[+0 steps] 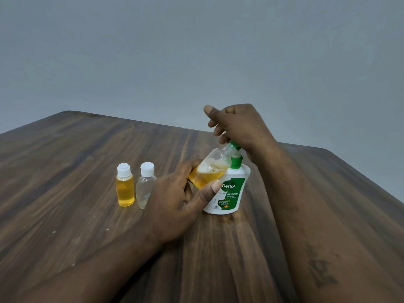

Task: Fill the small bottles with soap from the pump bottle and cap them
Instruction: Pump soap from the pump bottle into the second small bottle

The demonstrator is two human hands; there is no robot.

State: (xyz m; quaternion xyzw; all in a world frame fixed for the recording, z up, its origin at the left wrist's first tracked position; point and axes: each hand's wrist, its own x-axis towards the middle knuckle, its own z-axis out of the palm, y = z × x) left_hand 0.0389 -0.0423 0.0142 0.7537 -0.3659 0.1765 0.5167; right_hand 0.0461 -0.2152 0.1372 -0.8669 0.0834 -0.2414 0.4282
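Item: half-full bottle [209, 169], pinched at its base in our left hand [175, 200], long axis tilting up-right, mouth at the pump [235, 146] of the pump bottle [229, 193] on the table [87, 149]; our right hand [238, 125] sits atop, grasp hidden.

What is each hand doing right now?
Left hand: holds the uncapped, part-filled small bottle, tilted.
Right hand: curled over the green head of the pump bottle.
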